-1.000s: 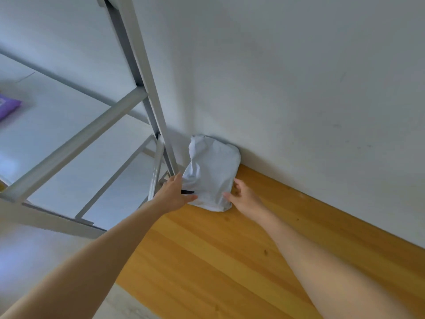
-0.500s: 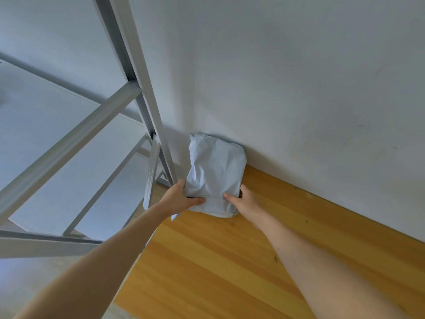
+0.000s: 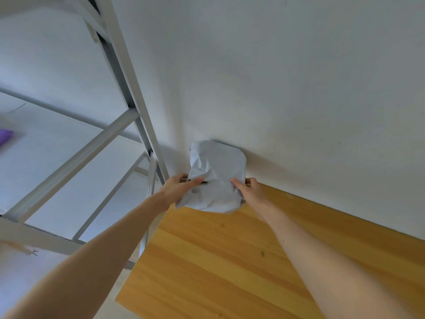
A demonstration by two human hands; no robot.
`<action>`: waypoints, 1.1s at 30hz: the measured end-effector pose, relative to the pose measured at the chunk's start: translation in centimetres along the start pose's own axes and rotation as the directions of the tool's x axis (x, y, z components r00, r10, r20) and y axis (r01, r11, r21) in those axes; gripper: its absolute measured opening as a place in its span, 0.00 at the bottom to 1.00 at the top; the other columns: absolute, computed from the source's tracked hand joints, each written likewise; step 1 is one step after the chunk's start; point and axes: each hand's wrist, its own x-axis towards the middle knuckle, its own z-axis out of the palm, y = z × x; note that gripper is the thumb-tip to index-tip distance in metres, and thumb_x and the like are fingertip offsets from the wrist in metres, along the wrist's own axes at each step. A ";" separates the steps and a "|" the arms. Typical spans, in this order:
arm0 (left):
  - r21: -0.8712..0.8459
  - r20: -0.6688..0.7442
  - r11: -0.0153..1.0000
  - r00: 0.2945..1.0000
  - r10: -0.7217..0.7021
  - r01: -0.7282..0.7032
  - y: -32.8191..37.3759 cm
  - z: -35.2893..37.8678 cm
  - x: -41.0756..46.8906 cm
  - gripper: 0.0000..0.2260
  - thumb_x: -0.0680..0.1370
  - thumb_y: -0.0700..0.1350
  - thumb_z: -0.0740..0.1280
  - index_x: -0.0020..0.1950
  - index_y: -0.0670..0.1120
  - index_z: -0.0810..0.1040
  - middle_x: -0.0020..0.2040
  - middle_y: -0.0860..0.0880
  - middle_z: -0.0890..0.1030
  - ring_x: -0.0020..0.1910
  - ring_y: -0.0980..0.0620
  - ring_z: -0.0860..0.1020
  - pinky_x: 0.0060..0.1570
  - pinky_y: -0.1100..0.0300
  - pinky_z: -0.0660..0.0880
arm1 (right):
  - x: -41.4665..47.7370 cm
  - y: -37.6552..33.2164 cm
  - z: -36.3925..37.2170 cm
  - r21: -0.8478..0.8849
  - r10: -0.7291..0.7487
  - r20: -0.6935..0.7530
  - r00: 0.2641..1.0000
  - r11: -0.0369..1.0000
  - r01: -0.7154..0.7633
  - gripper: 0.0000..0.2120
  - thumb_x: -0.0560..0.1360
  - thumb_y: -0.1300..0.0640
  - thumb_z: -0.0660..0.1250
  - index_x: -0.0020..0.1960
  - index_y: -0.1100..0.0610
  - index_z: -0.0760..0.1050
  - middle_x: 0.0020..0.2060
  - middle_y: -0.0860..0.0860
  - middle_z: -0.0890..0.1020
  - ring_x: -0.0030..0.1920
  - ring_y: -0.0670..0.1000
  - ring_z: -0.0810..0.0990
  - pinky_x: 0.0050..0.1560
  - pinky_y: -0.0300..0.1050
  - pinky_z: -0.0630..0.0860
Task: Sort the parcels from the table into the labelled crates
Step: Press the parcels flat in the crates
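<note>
The parcel (image 3: 217, 176) gripped between the left hand (image 3: 178, 187) and the right hand (image 3: 250, 192) looks like thin grey plastic film. It is creased and crumpled, with a soft dull sheen rather than a gloss. Below both hands the table (image 3: 230, 261) has a honey-coloured wood-grain top: smooth, faintly satin, with a few small dark specks. Beyond the hands, behind the parcel, the wall (image 3: 299, 88) is painted white and looks matt and lightly scuffed. To the left of the left hand stands a rack (image 3: 76, 162) of pale grey metal bars — smooth and painted, with a slight shine along the edges.
</note>
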 end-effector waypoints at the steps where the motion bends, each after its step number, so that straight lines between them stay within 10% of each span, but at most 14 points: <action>1: -0.021 -0.001 1.000 1.000 0.003 -0.003 0.6 0.2 -0.6 0.23 0.70 0.64 0.70 0.57 0.50 0.77 0.51 0.52 0.82 0.48 0.55 0.81 0.43 0.63 0.77 | -0.6 -0.3 -0.5 -0.006 -0.008 -0.007 1.000 1.000 0.008 0.16 0.76 0.43 0.66 0.55 0.54 0.69 0.49 0.49 0.78 0.45 0.46 0.79 0.33 0.37 0.74; 5: -0.121 0.000 0.993 1.000 0.012 -0.012 3.2 1.0 -2.8 0.23 0.75 0.64 0.63 0.58 0.48 0.78 0.55 0.47 0.82 0.54 0.47 0.80 0.61 0.49 0.75 | -3.2 -1.6 -2.8 0.014 -0.050 -0.037 0.998 0.999 0.051 0.19 0.78 0.42 0.63 0.55 0.58 0.71 0.48 0.52 0.79 0.42 0.49 0.79 0.38 0.41 0.73; 14: -0.224 -0.018 0.967 0.992 0.124 -0.125 8.3 4.4 -10.0 0.17 0.79 0.66 0.52 0.57 0.60 0.73 0.56 0.53 0.77 0.58 0.51 0.75 0.65 0.49 0.69 | -10.4 -2.5 -8.4 0.355 -0.184 0.002 0.983 0.919 0.171 0.25 0.81 0.39 0.50 0.65 0.54 0.73 0.59 0.52 0.80 0.60 0.53 0.78 0.63 0.55 0.73; 23: -0.265 -0.047 0.943 0.980 0.194 -0.199 10.2 8.8 -16.1 0.30 0.77 0.70 0.42 0.56 0.52 0.75 0.54 0.53 0.80 0.58 0.51 0.76 0.62 0.51 0.68 | -16.6 -0.6 -13.1 0.481 -0.279 0.060 0.958 0.849 0.218 0.15 0.81 0.56 0.51 0.53 0.56 0.77 0.50 0.52 0.83 0.54 0.51 0.79 0.50 0.46 0.74; 27: -0.245 -0.086 0.941 0.972 0.218 -0.233 9.7 10.8 -17.6 0.30 0.78 0.68 0.42 0.62 0.51 0.73 0.60 0.53 0.77 0.62 0.53 0.73 0.66 0.50 0.63 | -18.5 0.3 -14.0 0.246 -0.353 0.068 0.933 0.912 0.327 0.20 0.69 0.69 0.60 0.54 0.49 0.78 0.50 0.46 0.84 0.54 0.47 0.80 0.50 0.42 0.74; 33: -0.148 -0.098 0.939 0.949 0.300 -0.312 10.0 12.4 -19.5 0.11 0.82 0.55 0.55 0.58 0.57 0.75 0.63 0.54 0.75 0.64 0.54 0.68 0.65 0.55 0.61 | -19.8 1.2 -15.0 0.164 -0.414 -0.020 0.910 0.897 0.411 0.16 0.73 0.63 0.71 0.56 0.46 0.76 0.55 0.44 0.81 0.57 0.45 0.79 0.50 0.39 0.75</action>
